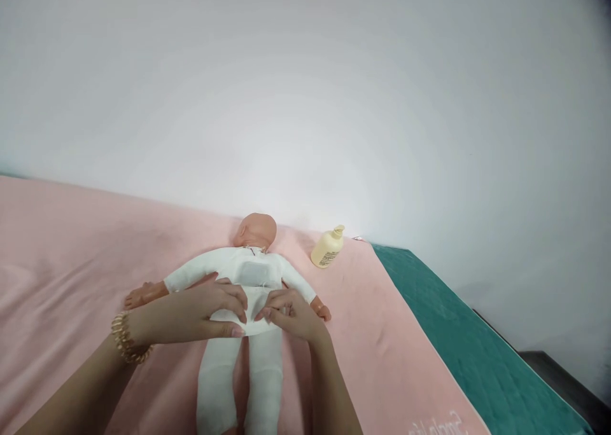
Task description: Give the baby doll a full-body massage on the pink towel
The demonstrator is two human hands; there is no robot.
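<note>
A baby doll (pixel 256 228) with a soft white body lies stretched out on the pink sheet, arms spread, its head away from me. At its hips is a white diaper-like cloth (pixel 252 327). My left hand (pixel 210 308), with a beaded bracelet at the wrist, bends over the left side of this cloth, thumb at its lower edge and fingers curled above. From the right, my right hand (pixel 291 311) pinches at the cloth with thumb and forefinger. A grey rectangular panel (pixel 255 273) shows on the doll's torso, just beyond my fingers. What lies under my palms is hidden.
A pale yellow pump bottle (pixel 327 247) stands on the pink sheet (pixel 382 359) beyond the doll's right-hand arm. Green covering (pixel 458 333) shows along the right side. A plain white wall (pixel 305 104) rises behind the bed.
</note>
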